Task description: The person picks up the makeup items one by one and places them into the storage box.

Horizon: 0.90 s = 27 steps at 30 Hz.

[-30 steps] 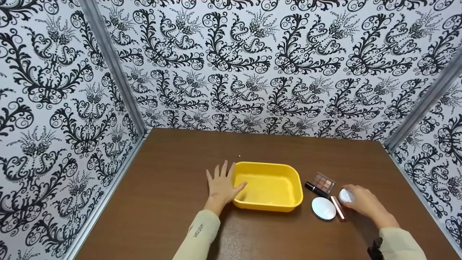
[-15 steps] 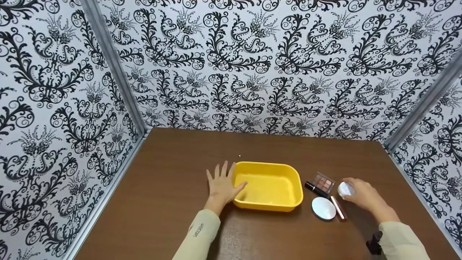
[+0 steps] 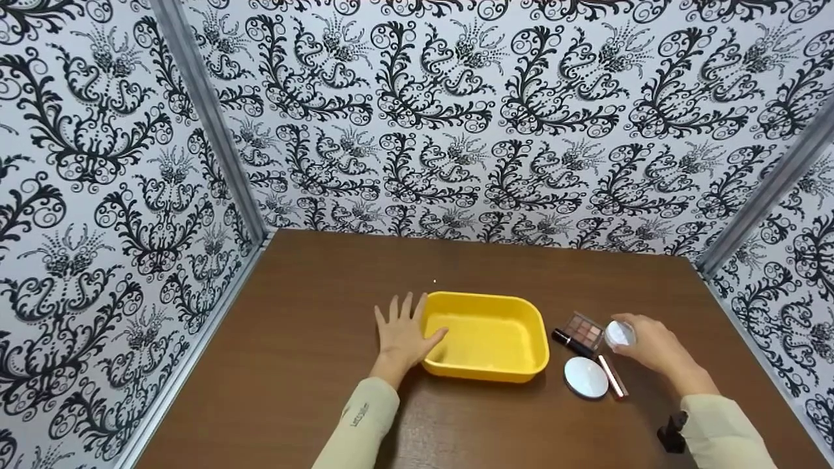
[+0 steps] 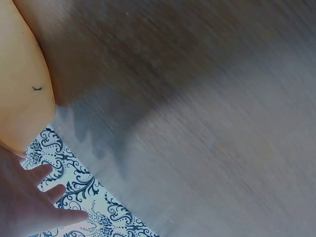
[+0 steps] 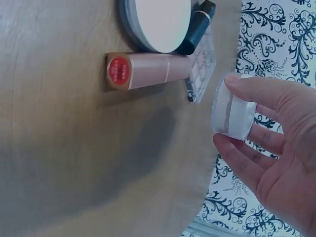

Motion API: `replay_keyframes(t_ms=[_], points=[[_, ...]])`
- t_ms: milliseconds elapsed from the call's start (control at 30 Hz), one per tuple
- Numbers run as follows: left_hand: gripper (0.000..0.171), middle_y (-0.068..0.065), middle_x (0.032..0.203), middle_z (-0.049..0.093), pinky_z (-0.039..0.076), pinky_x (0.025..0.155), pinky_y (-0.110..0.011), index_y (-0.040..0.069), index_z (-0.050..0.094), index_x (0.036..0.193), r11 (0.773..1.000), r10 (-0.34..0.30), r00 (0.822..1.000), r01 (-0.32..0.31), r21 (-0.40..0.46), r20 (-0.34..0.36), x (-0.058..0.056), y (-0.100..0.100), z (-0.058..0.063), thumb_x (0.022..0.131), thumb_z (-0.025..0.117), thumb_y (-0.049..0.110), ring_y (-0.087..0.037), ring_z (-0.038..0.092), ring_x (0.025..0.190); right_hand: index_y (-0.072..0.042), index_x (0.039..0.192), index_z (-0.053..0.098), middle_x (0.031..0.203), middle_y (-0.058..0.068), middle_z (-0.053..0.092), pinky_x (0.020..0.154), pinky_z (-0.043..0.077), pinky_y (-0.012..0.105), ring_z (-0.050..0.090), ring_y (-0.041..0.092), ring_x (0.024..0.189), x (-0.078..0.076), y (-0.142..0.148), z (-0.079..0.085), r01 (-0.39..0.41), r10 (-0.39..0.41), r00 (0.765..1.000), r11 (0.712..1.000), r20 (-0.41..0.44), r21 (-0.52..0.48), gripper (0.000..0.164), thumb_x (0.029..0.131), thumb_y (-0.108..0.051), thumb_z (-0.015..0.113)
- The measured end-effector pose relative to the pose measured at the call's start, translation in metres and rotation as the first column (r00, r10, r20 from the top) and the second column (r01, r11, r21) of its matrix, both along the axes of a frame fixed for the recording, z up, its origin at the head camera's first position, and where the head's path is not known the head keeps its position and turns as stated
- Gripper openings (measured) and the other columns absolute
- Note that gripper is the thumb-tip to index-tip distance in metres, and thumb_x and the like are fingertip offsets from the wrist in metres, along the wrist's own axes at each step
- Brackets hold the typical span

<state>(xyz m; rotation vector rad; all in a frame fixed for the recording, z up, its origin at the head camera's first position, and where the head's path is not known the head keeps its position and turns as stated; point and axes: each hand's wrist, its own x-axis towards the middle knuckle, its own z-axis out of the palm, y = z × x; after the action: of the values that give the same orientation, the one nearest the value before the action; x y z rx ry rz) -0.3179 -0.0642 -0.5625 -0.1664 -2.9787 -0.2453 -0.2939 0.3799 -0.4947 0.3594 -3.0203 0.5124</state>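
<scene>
My right hand (image 3: pixel 657 346) pinches a small round cosmetic jar (image 5: pixel 238 113), white with a clear part, between thumb and fingers. In the right wrist view the jar is held on its side, off the table. Left of that hand lie an eyeshadow palette (image 3: pixel 588 331), a black cosmetic tube (image 3: pixel 573 343), a round compact (image 3: pixel 586 378) with a pale lid, and a pink lipstick-like tube (image 3: pixel 612 378) with a red end label. My left hand (image 3: pixel 399 339) has its fingers spread and its thumb over the left rim of a yellow tub (image 3: pixel 485 374), which has nothing inside.
The brown table (image 3: pixel 300 339) carries the tub in its middle and the cosmetics to the right. Patterned wall panels (image 3: pixel 417 130) with grey edge strips close off the back and both sides. A dark device (image 3: pixel 672 433) sits at my right wrist.
My right hand has raised the jar and shifted it a little left and away from me, toward the palette. The left hand stays at the tub.
</scene>
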Motion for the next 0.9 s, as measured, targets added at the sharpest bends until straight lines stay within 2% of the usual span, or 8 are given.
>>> replay_keyframes(t_ms=[367, 667, 900], points=[[0.086, -0.007, 0.162, 0.034, 0.017, 0.118, -0.069, 0.029, 0.026, 0.159, 1.0, 0.0, 1.0, 0.0, 0.008, 0.014, 0.001, 0.0, 0.003, 0.089, 0.039, 0.078, -0.037, 0.03, 0.15, 0.007, 0.129, 0.059, 0.12, 0.035, 0.062, 0.081, 0.05, 0.064, 0.061, 0.051, 0.101, -0.006, -0.015, 0.012, -0.014, 0.013, 1.0, 1.0, -0.008, -0.002, 0.06, 0.077, -0.015, 0.079], [0.088, -0.007, 0.163, 0.033, 0.018, 0.118, -0.069, 0.029, 0.024, 0.159, 1.0, -0.003, 1.0, 0.003, -0.016, 0.024, 0.002, 0.001, 0.005, 0.088, 0.036, 0.08, -0.036, 0.03, 0.15, 0.006, 0.129, 0.059, 0.117, 0.035, 0.063, 0.079, 0.052, 0.062, 0.062, 0.05, 0.097, -0.014, -0.025, 0.019, -0.036, 0.036, 0.999, 0.999, -0.02, 0.016, 0.059, 0.077, -0.013, 0.079], [0.087, -0.008, 0.162, 0.034, 0.017, 0.117, -0.07, 0.027, 0.027, 0.158, 1.0, -0.002, 1.0, 0.001, 0.002, 0.029, 0.003, 0.001, 0.007, 0.089, 0.038, 0.078, -0.037, 0.03, 0.15, 0.005, 0.127, 0.061, 0.117, 0.032, 0.065, 0.079, 0.052, 0.059, 0.064, 0.046, 0.098, -0.018, -0.037, 0.027, -0.047, 0.047, 0.998, 0.999, -0.047, 0.001, 0.056, 0.076, -0.012, 0.077]])
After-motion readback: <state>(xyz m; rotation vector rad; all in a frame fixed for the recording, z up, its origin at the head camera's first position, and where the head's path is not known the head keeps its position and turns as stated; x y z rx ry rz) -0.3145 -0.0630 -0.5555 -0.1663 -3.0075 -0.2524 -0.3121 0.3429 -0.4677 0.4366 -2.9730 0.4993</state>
